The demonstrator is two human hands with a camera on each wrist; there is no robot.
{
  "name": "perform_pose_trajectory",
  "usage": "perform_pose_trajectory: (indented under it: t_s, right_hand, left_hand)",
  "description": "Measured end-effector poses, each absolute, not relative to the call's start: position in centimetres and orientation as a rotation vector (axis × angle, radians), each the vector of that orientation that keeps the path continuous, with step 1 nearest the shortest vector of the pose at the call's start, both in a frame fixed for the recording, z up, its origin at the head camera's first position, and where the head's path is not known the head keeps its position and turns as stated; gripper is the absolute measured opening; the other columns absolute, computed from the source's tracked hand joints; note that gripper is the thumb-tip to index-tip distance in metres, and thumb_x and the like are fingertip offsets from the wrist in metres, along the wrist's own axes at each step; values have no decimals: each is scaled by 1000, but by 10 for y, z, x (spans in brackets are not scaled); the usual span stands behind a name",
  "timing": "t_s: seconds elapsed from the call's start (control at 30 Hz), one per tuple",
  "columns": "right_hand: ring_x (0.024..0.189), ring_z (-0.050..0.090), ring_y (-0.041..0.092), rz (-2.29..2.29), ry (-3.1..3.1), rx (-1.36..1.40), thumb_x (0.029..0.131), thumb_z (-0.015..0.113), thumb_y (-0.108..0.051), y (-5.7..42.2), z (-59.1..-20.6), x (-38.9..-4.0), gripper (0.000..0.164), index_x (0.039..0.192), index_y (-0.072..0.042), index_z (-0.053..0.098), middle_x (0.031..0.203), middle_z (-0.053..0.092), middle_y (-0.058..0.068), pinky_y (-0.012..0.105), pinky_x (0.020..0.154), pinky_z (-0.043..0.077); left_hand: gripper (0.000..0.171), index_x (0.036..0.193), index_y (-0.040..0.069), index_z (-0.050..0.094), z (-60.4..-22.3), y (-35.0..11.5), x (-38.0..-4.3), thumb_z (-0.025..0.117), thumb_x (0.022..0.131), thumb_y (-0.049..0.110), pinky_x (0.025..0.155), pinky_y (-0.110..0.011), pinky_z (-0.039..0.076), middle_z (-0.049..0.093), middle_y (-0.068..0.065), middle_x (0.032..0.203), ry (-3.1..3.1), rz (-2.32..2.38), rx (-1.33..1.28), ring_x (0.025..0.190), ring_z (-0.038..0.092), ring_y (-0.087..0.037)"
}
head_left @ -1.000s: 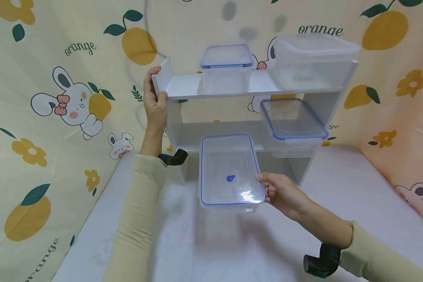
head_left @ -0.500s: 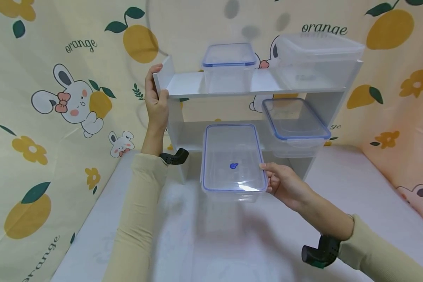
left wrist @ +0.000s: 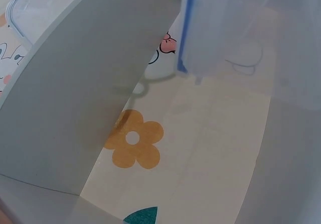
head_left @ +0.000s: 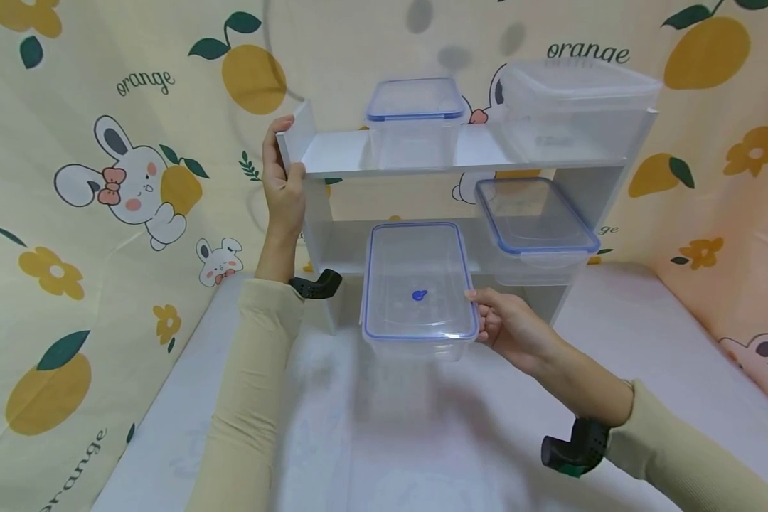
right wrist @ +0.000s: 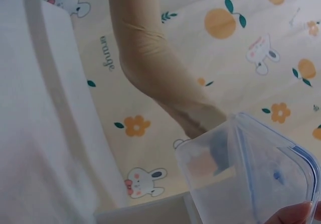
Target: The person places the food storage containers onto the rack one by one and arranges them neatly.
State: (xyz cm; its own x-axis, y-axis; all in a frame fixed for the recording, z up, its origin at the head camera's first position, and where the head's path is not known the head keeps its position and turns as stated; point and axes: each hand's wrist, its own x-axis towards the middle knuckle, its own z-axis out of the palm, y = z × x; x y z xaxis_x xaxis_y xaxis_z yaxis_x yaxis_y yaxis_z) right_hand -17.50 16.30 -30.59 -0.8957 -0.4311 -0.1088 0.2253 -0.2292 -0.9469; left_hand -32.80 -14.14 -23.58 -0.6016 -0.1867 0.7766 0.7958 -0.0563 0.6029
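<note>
My right hand pinches the right edge of a clear food storage container, thumb on the blue-rimmed lid and fingers curled below. The container is held above the table, overlapping the front of the middle shelf in the head view. On its lid is a small blue valve. In the right wrist view, the fingertips show against the container. My left hand grips the left side panel of the white shelf unit. The left wrist view looks into a shelf bay, with the container at the upper right.
A blue-lidded container stands on the top shelf, and a larger frosted box to its right. Another blue-rimmed container sits at the right of the middle shelf, jutting past its front edge. A white table lies below.
My right hand has raised the container toward the middle shelf, its lid now seen at a flatter angle, then shifted it slightly left. The left hand keeps its grip on the panel.
</note>
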Motion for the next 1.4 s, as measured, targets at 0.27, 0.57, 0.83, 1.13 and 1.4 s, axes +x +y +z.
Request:
perform_pose_trajectory:
  t_s: [0.27, 0.57, 0.83, 1.13, 1.4]
  right_hand:
    - [60, 51, 3, -2200, 1584, -215, 98, 43, -17, 161, -306, -179, 19, 94, -12, 60, 70, 62, -9, 15, 58, 42]
    - [59, 50, 2, -2241, 1557, -128, 98, 41, -15, 159, -305, -184, 17, 95, -11, 57, 67, 60, -8, 14, 56, 41]
    - [61, 52, 3, -2257, 1536, -107, 98, 47, -18, 156, -302, -187, 15, 94, -11, 60, 71, 62, -5, 14, 58, 44]
    - [56, 50, 2, -2272, 1537, 24, 97, 52, -22, 152, -297, -193, 15, 89, -11, 57, 68, 59, -6, 12, 56, 44]
    - [55, 53, 3, -2253, 1533, 51, 97, 53, -27, 150, -295, -196, 20, 86, -13, 59, 68, 59, -5, 11, 56, 47]
  left_hand:
    - [54, 136, 0, 36, -235, -141, -328, 32, 82, -10, 111, -25, 33, 40, -9, 145, -1516, -1753, -663, 130, 39, -9]
    - [54, 136, 0, 37, -235, -140, -327, 32, 83, -9, 109, -27, 34, 40, -9, 145, -1524, -1745, -658, 128, 40, -10]
    - [53, 135, 0, 37, -236, -141, -328, 31, 83, -10, 110, -28, 34, 40, -10, 146, -1526, -1730, -656, 128, 40, -10]
    - [53, 134, 0, 38, -236, -142, -328, 32, 83, -9, 109, -28, 35, 39, -11, 146, -1535, -1726, -656, 128, 40, -10]
    - [53, 134, 1, 38, -234, -142, -326, 32, 83, -9, 110, -28, 35, 39, -10, 146, -1544, -1738, -647, 128, 40, -10]
